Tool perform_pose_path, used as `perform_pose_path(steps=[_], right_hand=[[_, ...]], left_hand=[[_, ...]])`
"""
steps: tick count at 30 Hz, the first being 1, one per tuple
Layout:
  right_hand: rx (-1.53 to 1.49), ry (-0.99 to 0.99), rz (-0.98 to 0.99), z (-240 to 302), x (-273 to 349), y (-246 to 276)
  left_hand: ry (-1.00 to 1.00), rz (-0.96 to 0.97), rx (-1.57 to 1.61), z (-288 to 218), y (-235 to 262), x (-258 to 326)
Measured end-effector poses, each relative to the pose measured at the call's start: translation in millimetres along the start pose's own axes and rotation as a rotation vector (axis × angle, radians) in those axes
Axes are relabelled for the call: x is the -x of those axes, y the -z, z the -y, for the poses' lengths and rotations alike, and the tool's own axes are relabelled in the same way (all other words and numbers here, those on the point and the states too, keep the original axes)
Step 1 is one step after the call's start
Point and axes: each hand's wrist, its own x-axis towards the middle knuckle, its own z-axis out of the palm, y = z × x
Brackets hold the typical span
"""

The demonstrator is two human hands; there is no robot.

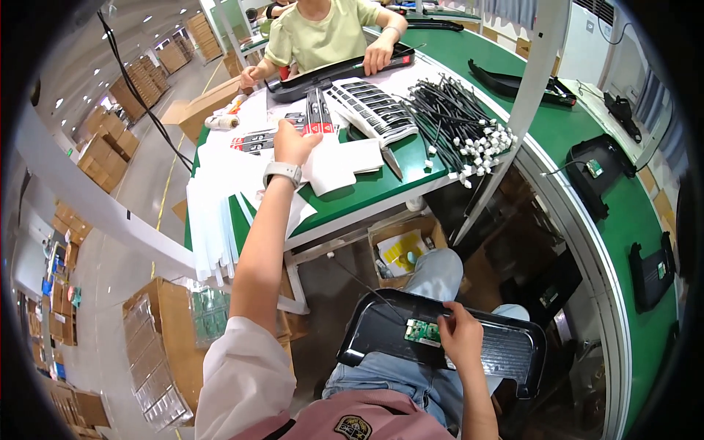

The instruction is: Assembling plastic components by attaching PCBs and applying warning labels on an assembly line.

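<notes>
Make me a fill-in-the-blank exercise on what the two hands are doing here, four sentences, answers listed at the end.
1. The right hand rests on a small ____ circuit board.
2. That board sits in a black plastic housing lying on the person's ____.
3. The left hand reaches to the ____ table.
4. The left wrist wears a ____ watch.

Answers: green; lap; green; white

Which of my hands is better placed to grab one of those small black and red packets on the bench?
Probably the left hand: it is stretched out over the bench beside the black and red packets. The right hand rests on the black tray in the lap.
</notes>
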Motion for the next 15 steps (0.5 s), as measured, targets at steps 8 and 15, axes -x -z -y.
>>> perform_pose_path(steps=[8, 15], right_hand=[[-0.524, 0.302, -0.303, 74, -94, 71], [-0.487, 0.286, -0.354, 87, -110, 106]], left_hand=[[-0.478, 0.302, 0.476, -106, 64, 119], [-0.693, 0.558, 0.362, -135, 90, 176]])
